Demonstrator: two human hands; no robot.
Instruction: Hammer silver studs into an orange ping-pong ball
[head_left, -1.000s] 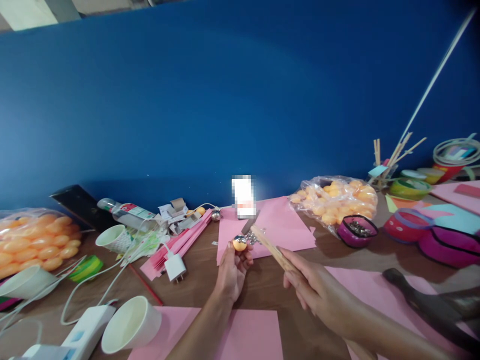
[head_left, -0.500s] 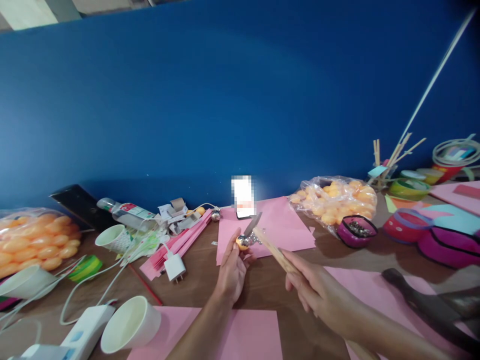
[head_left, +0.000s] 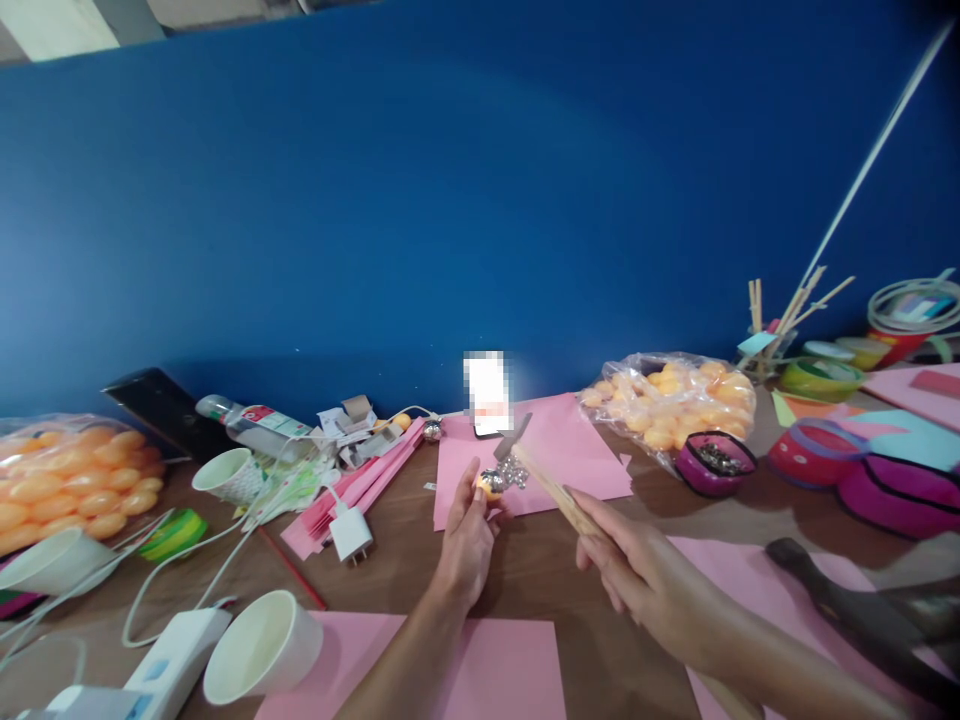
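A small orange ball (head_left: 489, 489), partly covered in shiny silver pieces, is held in the fingers of my left hand (head_left: 469, 535). A cluster of silver pieces (head_left: 513, 473) shows just right of the ball; I cannot tell whether they are all fixed to it. My right hand (head_left: 619, 550) is wrapped round the pale wooden handle of a hammer (head_left: 551, 485). Its narrow dark metal head lies above and right of the ball, apart from it. Behind the hands is a pink sheet (head_left: 577, 440), with a bright phone (head_left: 487, 395) standing at its back edge.
Bags of orange balls (head_left: 667, 400) stand at both sides. A purple bowl (head_left: 715, 462) holds small metal pieces. A dark tool (head_left: 825, 590) lies at right. Left are a white cup (head_left: 262, 648), a power strip (head_left: 176, 660), cables and a charger (head_left: 351, 533). A blue wall (head_left: 480, 200) rises behind.
The hammer head has risen slightly away from the ball, uncovering more of the silver pieces. My left hand has barely moved and still holds the ball.
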